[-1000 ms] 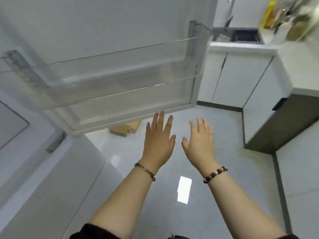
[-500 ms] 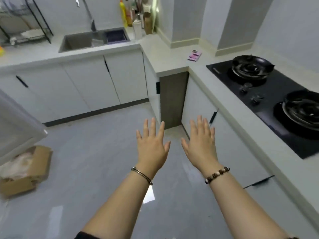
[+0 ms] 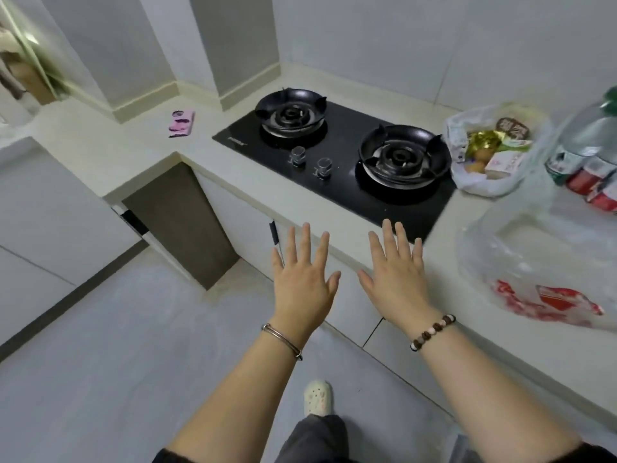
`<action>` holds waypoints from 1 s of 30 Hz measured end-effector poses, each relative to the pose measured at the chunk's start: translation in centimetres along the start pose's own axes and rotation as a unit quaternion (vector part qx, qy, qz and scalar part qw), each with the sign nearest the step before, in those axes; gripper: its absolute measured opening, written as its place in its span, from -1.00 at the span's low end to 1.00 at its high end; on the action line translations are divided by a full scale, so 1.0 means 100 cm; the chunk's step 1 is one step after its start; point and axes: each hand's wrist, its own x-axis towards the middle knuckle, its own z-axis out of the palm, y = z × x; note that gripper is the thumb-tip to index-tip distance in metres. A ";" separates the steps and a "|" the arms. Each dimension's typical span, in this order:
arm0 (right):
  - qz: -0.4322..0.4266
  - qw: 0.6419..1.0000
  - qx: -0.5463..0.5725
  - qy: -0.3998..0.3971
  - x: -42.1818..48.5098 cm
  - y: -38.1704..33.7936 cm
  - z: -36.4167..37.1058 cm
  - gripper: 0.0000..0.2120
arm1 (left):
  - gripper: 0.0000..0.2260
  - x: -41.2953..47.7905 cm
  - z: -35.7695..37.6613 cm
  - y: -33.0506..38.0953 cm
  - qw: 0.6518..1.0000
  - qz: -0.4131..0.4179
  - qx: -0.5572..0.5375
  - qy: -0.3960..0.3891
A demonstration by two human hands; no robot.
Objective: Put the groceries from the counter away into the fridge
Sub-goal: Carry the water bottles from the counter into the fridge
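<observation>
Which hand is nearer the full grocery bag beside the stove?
Right. The right hand is by the stove, short of the bag; the left hand is beyond it, farther from the bag. Neither touches it.

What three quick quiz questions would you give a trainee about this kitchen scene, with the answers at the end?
1. True or false: the left hand and right hand are both open and empty.
2. Where does the grocery bag sit relative to the hob? A: to its left. B: to its right. C: on a burner.
3. How many knobs does the hob have?
Key: 1 true; 2 B; 3 two.
</observation>
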 end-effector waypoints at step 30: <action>0.324 0.938 0.006 0.118 0.048 0.309 -0.050 -0.35 | -0.43 0.226 0.017 0.299 0.925 0.369 -0.062 0.065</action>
